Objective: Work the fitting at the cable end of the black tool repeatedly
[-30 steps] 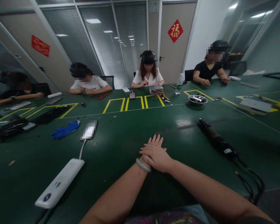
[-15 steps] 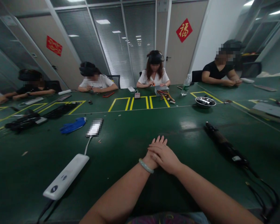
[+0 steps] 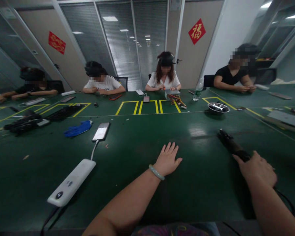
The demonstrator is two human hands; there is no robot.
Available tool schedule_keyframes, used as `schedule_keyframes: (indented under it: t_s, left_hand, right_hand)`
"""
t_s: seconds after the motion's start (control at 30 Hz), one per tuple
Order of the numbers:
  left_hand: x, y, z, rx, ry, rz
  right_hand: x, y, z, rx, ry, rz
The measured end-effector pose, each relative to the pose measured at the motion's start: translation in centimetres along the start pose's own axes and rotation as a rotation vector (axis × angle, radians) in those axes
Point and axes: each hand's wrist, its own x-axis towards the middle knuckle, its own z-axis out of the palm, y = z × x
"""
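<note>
My left hand (image 3: 167, 160) lies palm down on the green table (image 3: 137, 147), fingers spread and holding nothing. A pale green bangle (image 3: 156, 172) circles that wrist. Over at the right, my right hand (image 3: 258, 168) is closed around the rear part of a long black corded tool (image 3: 232, 143), thumb on its near left side. The tool rests on the table with its narrow end pointing away and to the left. My palm and fingers hide much of its back end; a dark cable (image 3: 285, 198) comes out behind the hand.
To the left lie a white power bank (image 3: 72, 182), a cabled phone (image 3: 101, 131) and a blue glove (image 3: 78, 128). Farther off stand a steel bowl (image 3: 218, 108), a plastic bottle (image 3: 198, 90) and a grey metal box (image 3: 172, 94) with wires. Several people sit across the table.
My right hand has lifted off my left hand, moved right and closed on the black corded tool. The left hand stays on the table, its fingers now spread and uncovered.
</note>
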Motion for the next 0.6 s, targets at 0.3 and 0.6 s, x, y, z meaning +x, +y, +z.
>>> schedule_keyframes:
  t_s: [0.3,0.6]
  left_hand:
    - [-0.1,0.3,-0.6,-0.148,0.104,-0.031]
    - [-0.9,2.1,-3.7,-0.205,0.536,0.117]
  right_hand:
    - [0.9,0.3,-1.9,-0.026,-0.076,-0.153]
    - [-5.7,-11.2,-3.5,0.135,-0.034,-0.910]
